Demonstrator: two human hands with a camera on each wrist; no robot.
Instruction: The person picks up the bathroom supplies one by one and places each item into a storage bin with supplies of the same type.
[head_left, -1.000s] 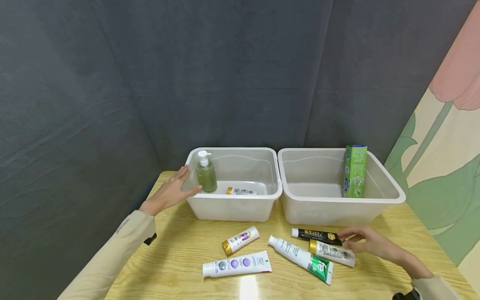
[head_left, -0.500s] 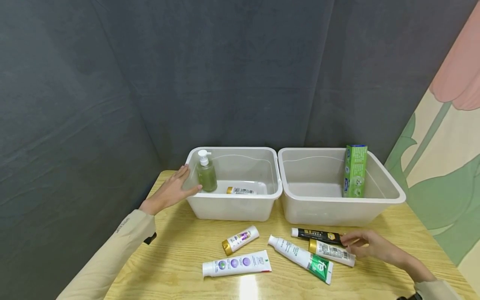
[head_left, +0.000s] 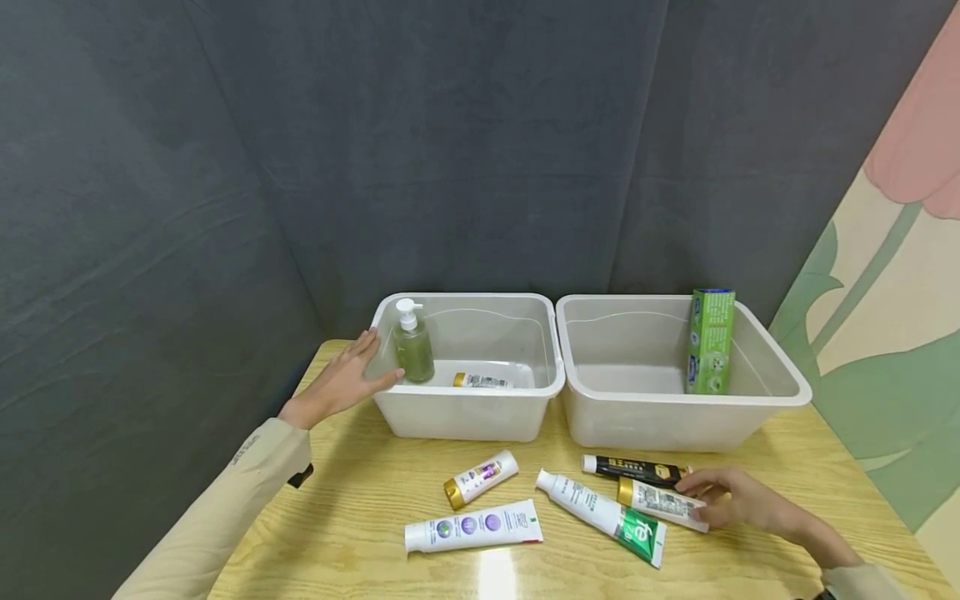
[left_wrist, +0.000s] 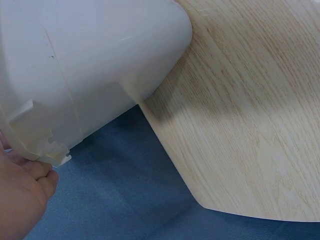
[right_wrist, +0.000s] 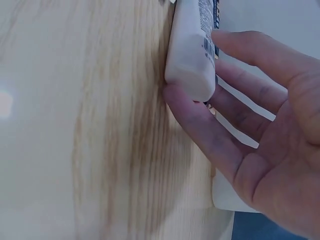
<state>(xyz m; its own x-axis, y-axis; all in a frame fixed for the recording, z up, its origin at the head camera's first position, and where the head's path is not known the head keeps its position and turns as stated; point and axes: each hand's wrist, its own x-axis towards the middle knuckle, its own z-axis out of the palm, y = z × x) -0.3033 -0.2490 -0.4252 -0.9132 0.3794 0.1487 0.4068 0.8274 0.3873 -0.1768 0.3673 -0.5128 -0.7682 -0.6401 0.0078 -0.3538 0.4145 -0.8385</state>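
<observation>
My left hand (head_left: 341,387) rests at the front left corner of the left grey bin (head_left: 465,417), fingers extended along the side rim and thumb over the front rim. In the left wrist view, the fingers (left_wrist: 37,172) lie against the rim from outside. My right hand (head_left: 738,504) pinches the end of a white bottle with a gold cap (head_left: 663,503), which lies on the table. The right wrist view shows the thumb at the base of this bottle (right_wrist: 192,60) and a fingertip on its other side. Just behind lies a black toothpaste tube (head_left: 633,469), its tail partly hidden by the fingers.
Inside the left bin are a green pump bottle (head_left: 414,354) and a gold-capped bottle (head_left: 482,382). A green box (head_left: 709,342) stands in the right bin (head_left: 660,421). Another gold-capped bottle (head_left: 482,480), a white toothpaste tube (head_left: 474,528) and a green-ended one (head_left: 600,512) lie in front.
My right hand has shifted slightly from the black tube's end onto the white bottle, its thumb now at the bottle's base. The left hand stays at the bin.
</observation>
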